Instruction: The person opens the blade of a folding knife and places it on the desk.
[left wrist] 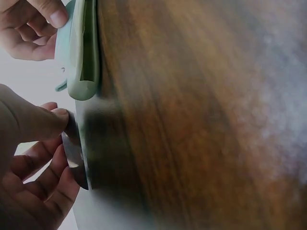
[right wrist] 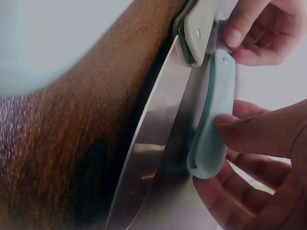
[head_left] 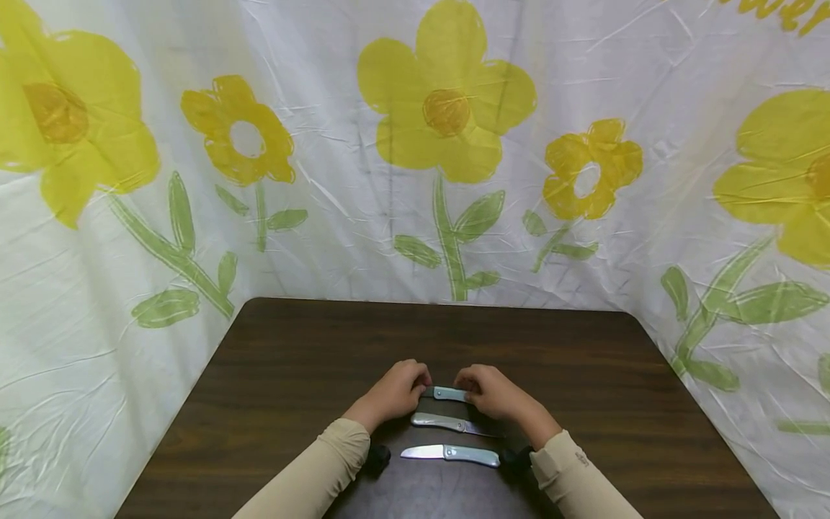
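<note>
Three folding knives lie in a row in the head view. At the far one, my left hand (head_left: 397, 389) pinches the metal blade (left wrist: 74, 151) between thumb and fingers. My right hand (head_left: 498, 395) grips its light blue handle (right wrist: 216, 117), thumb on the near side. Just below both hands is the middle folding knife (head_left: 437, 421), pale handle to the left and blade (right wrist: 158, 105) unfolded to the right. Closest to me rests the near folding knife (head_left: 471, 455), its blade out to the left and its light blue handle to the right.
The dark wood table (head_left: 292, 346) has rounded far corners. A white cloth (head_left: 324, 238) printed with yellow flowers hangs behind and beside it. Dark wrist devices show under the left sleeve (head_left: 324, 461) and right sleeve (head_left: 570, 465).
</note>
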Motion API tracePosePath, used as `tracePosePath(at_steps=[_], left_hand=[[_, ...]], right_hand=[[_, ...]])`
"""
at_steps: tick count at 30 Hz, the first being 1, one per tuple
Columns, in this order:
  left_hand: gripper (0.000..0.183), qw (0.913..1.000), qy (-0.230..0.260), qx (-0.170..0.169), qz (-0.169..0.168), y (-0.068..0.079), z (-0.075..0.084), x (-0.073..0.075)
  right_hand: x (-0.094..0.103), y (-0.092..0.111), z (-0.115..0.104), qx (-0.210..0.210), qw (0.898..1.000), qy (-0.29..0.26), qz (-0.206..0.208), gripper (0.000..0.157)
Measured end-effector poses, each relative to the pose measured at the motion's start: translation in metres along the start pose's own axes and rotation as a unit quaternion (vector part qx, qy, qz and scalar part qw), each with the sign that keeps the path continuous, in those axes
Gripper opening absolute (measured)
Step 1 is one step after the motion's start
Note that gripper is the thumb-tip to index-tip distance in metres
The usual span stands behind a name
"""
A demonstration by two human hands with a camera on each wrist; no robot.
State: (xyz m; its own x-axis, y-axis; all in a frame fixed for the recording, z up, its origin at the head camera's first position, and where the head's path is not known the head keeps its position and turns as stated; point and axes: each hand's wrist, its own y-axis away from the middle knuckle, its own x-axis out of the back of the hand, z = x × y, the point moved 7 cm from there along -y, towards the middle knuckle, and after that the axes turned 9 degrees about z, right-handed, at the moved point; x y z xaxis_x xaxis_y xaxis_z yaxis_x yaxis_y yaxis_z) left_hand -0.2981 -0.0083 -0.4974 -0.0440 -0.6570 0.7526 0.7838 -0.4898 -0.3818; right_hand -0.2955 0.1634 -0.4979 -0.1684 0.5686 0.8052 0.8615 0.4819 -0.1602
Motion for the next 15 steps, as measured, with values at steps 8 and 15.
tracePosePath(at_steps=[8, 15], left_hand=[[0.011, 0.9998, -0.017, 0.014, 0.005, -0.0015, -0.0048, -0.0016], [0.007, 0.9993, -0.029, 0.022, 0.013, 0.0007, -0.0086, 0.0036]], right_hand=[[-0.0009, -0.0034, -0.0006, 0.005, 1.000, 0.018, 0.007, 0.017], [0.0037, -0.0044, 0.0005, 0.002, 0.999, 0.034, 0.020, 0.015]])
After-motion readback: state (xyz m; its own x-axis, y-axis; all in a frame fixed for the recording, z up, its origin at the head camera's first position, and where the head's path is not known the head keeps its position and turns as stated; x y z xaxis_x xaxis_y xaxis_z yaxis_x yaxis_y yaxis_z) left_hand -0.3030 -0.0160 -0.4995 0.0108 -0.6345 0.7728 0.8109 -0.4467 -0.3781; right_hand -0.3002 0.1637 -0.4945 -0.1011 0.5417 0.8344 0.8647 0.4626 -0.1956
